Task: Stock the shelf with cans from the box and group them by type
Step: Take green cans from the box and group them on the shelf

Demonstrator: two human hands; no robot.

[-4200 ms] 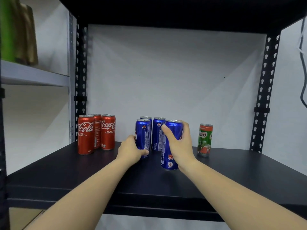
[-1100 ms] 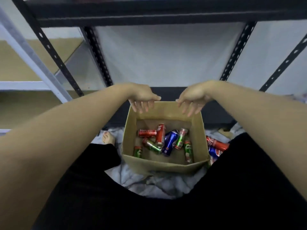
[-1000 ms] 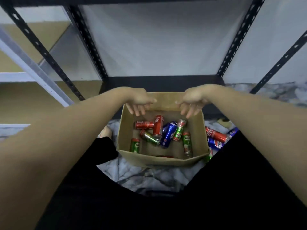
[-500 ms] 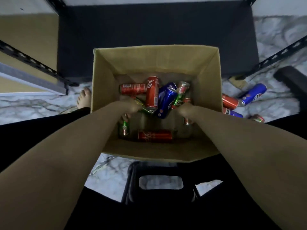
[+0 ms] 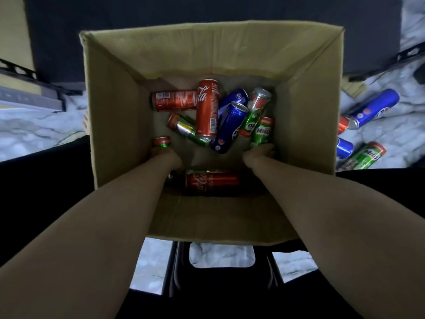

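Note:
An open cardboard box (image 5: 115, 107) stands below me with several cans lying jumbled on its bottom: red Coca-Cola cans (image 5: 207, 109), blue Pepsi cans (image 5: 230, 127) and green Milo cans (image 5: 251, 116). Both my arms reach down into it. My left hand (image 5: 166, 158) is wrapped round a small upright green Milo can (image 5: 162, 142) by the left wall; only the can's top shows. My right hand (image 5: 259, 154) grips the lower end of another green Milo can (image 5: 262, 132) near the right wall. Another Coca-Cola can (image 5: 211, 181) lies between my forearms.
Right of the box, loose cans lie on the marble floor: a blue Pepsi can (image 5: 374, 107), a green Milo can (image 5: 363, 156), a red one (image 5: 343, 124). The dark bottom shelf (image 5: 207, 10) lies beyond the box. A black stool (image 5: 220, 275) is under me.
My view dropped from the shelf with its grouped cans to the box. Both hands went from the box's far rim down inside, onto Milo cans.

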